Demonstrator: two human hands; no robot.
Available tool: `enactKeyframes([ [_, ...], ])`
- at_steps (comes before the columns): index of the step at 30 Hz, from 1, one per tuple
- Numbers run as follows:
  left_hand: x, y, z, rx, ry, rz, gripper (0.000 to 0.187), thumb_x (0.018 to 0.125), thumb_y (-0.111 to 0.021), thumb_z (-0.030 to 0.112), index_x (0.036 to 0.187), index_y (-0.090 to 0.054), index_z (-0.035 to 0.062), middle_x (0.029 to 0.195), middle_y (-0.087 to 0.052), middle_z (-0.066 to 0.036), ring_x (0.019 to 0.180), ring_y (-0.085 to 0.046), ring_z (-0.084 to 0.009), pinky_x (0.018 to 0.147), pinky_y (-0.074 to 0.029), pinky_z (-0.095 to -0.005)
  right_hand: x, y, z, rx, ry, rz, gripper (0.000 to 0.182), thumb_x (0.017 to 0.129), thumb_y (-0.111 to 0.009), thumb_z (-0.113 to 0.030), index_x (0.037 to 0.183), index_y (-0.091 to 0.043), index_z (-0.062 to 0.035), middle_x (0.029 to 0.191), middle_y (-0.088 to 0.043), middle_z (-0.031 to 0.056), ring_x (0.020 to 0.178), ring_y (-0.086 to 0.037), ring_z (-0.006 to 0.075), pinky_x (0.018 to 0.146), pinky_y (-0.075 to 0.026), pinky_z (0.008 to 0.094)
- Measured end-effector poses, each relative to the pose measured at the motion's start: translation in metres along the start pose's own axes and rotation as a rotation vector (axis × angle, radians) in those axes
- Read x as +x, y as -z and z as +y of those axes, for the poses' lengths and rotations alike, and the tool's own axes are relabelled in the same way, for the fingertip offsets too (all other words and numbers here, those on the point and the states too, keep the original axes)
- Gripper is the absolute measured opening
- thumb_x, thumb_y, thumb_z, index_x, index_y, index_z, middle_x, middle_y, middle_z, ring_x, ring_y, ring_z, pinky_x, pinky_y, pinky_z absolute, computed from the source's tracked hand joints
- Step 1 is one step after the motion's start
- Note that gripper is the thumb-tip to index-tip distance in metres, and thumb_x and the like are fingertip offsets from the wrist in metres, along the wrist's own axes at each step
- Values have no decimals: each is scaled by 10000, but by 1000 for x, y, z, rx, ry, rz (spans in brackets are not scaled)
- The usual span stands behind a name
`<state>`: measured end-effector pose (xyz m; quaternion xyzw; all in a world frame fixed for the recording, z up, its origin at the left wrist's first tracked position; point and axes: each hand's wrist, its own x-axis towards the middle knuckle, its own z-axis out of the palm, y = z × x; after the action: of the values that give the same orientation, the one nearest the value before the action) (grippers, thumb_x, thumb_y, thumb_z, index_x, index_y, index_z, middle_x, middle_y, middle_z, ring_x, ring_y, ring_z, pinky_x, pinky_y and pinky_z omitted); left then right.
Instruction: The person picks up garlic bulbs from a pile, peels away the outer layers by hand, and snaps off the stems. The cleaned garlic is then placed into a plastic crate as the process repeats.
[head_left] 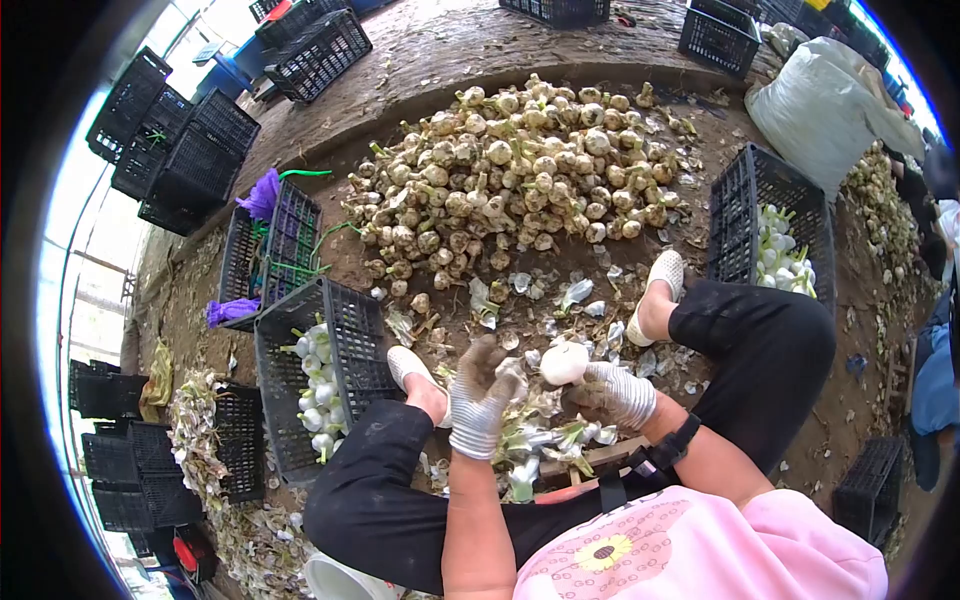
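My right hand (615,393), in a soiled striped work glove, is closed around a clean white garlic bulb (563,363). To its left, my left hand (480,398) wears a matching glove with dirty brown fingertips. Its fingers are partly curled and stand apart from the thumb, and it does not touch the bulb. Below both hands lie loose garlic skins and leaf scraps (545,430) between my legs. Ahead of my feet rises a large heap of unpeeled, soil-stained garlic bulbs (520,175).
Cleaned garlic lies in a black crate (362,340) by my left leg and another crate (735,215) at right. A crate with purple netting (262,195) stands farther left. A white sack (815,105) is at upper right. Part of another person (935,375) shows at the right edge.
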<state>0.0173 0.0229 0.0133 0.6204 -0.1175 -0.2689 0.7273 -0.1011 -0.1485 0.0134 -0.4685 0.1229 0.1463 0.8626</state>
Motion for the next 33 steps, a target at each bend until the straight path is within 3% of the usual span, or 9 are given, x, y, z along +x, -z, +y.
enactKeyframes([
  [5,-6,-30,-17,590,-228,-247,570,737,-723,108,1230,-444,38,1130,-511,-87,1022,-502,-162,864,-434,-281,22,5,34,-183,13,-7,363,817,-597,-97,1173,-529,-72,922,-591,19,802,-540,89,661,-473,234],
  [7,1,-14,-21,141,163,-149,511,752,-705,74,1195,-453,46,1005,-568,-88,881,-571,-168,780,-475,-257,23,3,32,-752,90,45,417,797,-610,-97,1201,-511,-75,927,-596,83,826,-549,136,700,-481,274],
  [12,23,85,15,-1021,-131,543,391,871,-458,366,1054,-531,29,931,-615,-138,826,-596,-241,657,-527,-341,40,15,53,-422,-27,74,377,827,-583,-93,1192,-502,-46,914,-595,81,773,-548,127,675,-479,267],
  [15,32,81,33,-875,-147,1105,269,876,-492,271,1024,-533,50,933,-616,-119,818,-603,-223,651,-527,-309,43,9,32,-381,-102,126,329,843,-575,-92,1160,-517,-23,911,-592,76,760,-547,114,662,-479,259],
  [21,95,78,-52,-151,-5,272,132,844,-579,101,973,-595,79,867,-624,-110,726,-611,-206,676,-529,-315,56,24,35,-237,-200,215,309,840,-597,-149,1118,-546,-22,993,-603,118,882,-573,175,779,-464,295],
  [23,128,50,-57,727,573,-88,381,743,-706,295,1025,-600,61,952,-616,-168,847,-607,-266,769,-503,-353,61,36,39,-508,-68,255,316,833,-588,-160,1111,-551,-16,1025,-600,151,937,-574,223,826,-448,315],
  [24,150,48,-68,1499,305,-169,719,573,-774,485,1108,-566,53,1095,-570,-202,988,-557,-317,873,-443,-381,63,36,31,-473,-108,285,319,832,-577,-167,1107,-553,-6,1029,-597,164,953,-577,249,842,-442,324],
  [27,224,40,-60,1439,162,170,805,541,-763,537,1166,-520,90,1155,-531,-156,1065,-504,-342,904,-402,-428,69,48,31,-347,-133,368,305,848,-567,-158,1111,-552,-6,994,-605,122,899,-566,169,783,-455,289],
  [33,358,45,-101,1831,201,-24,642,696,-714,383,1220,-467,108,1244,-461,-126,1114,-487,-303,933,-395,-415,78,72,34,-23,-398,498,303,859,-571,-130,1125,-545,13,1011,-586,79,820,-557,111,718,-463,248],
])
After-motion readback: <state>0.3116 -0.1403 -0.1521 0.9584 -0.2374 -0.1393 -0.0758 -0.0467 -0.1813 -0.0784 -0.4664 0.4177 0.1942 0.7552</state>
